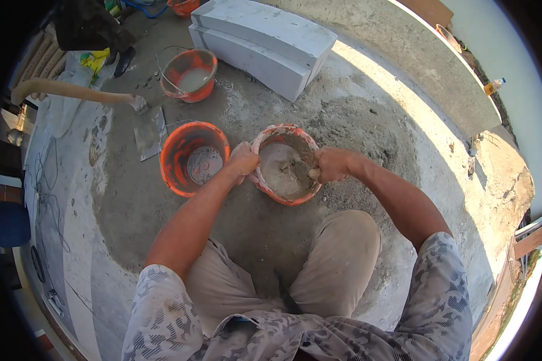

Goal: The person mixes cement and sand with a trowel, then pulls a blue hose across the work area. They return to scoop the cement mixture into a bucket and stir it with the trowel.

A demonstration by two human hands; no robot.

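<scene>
An orange bucket with a mortar-caked rim stands on the ground in front of my knees. Grey wet mortar fills its lower part. My left hand is closed on the bucket's left rim. At the right rim, my right hand is wrapped round the handle of a trowel; the handle's rounded end shows below the fist. The trowel's blade is coated and partly sunk in the mortar, so its outline is hard to make out. Just left stands a second orange bucket with pale residue on its bottom.
Behind are a third orange bucket holding greyish liquid and stacked white blocks. A long wooden-handled tool and a flat metal sheet lie at left. Loose rubble covers the ground at right. Another person's foot shows upper left.
</scene>
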